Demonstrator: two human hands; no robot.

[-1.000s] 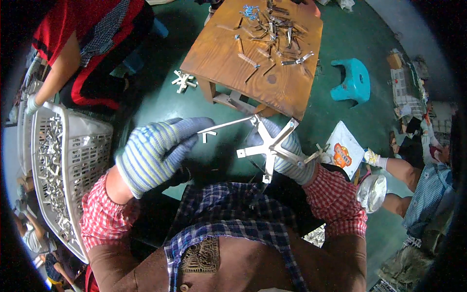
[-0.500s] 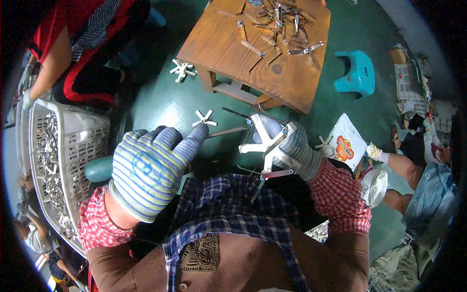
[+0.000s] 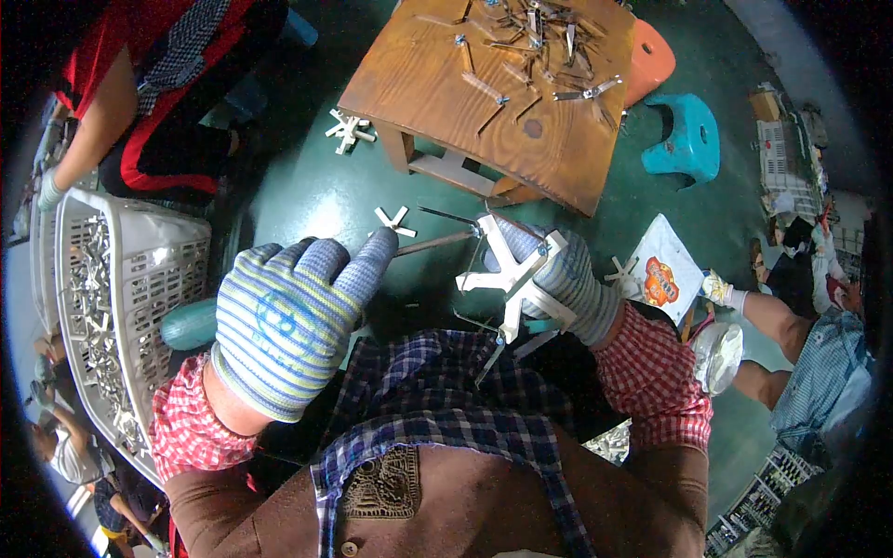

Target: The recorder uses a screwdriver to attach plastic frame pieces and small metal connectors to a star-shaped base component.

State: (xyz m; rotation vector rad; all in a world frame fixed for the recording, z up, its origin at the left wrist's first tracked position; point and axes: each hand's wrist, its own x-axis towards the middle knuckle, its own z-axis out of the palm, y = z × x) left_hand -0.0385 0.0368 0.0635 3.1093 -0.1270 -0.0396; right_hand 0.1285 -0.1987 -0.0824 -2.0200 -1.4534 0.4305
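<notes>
My left hand (image 3: pixel 284 321), in a striped knit glove, is closed around a tool with a thin metal shaft (image 3: pixel 435 244). A rounded green end (image 3: pixel 186 324) shows on the other side of the fist, in line with the shaft. The shaft's tip touches or nearly touches the upper arm of a white star-shaped piece (image 3: pixel 507 277). My right hand (image 3: pixel 563 279), gloved too, grips that piece from behind and the right, so most of its fingers are hidden. Thin metal strips stick out from the piece, and small blue bits sit at some arm ends.
A wooden table (image 3: pixel 400 84) ahead carries a heap of metal strips. White star pieces (image 3: pixel 395 221) lie on the green floor. A white basket (image 3: pixel 158 270) of small parts stands left, near another person's arm (image 3: pixel 98 130). A blue stool (image 3: pixel 684 139) stands right; a person's legs (image 3: pixel 772 316) show there.
The metal strip at the star piece's lower arm has swung from nearly level to slanting. An orange stool now shows beside the table. My hands have barely moved.
</notes>
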